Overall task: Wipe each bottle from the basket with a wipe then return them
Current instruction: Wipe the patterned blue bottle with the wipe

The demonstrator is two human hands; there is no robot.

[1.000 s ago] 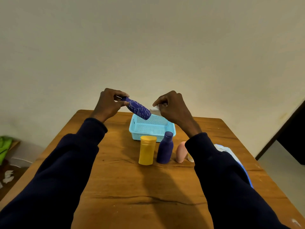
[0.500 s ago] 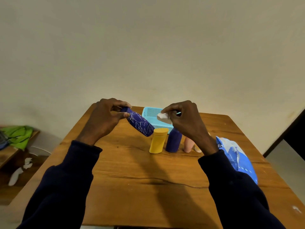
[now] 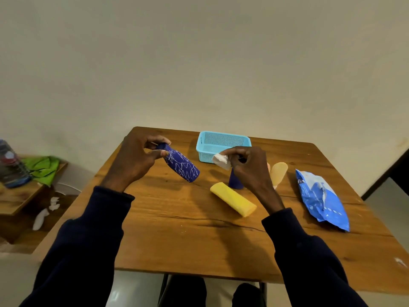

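Four bottles, one basket, one wipe

both arms reach forward in dark sleeves, hands raised above the tabletop and apart. the left hand is curled, thumb and fingertips pinched on the neck end of a patterned blue bottle. the right hand is bent at the wrist, fingers bunched around a crumpled white wipe

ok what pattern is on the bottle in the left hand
Dark blue bottle with thin white zigzag lines, gripped near its cap by the left hand; head view.
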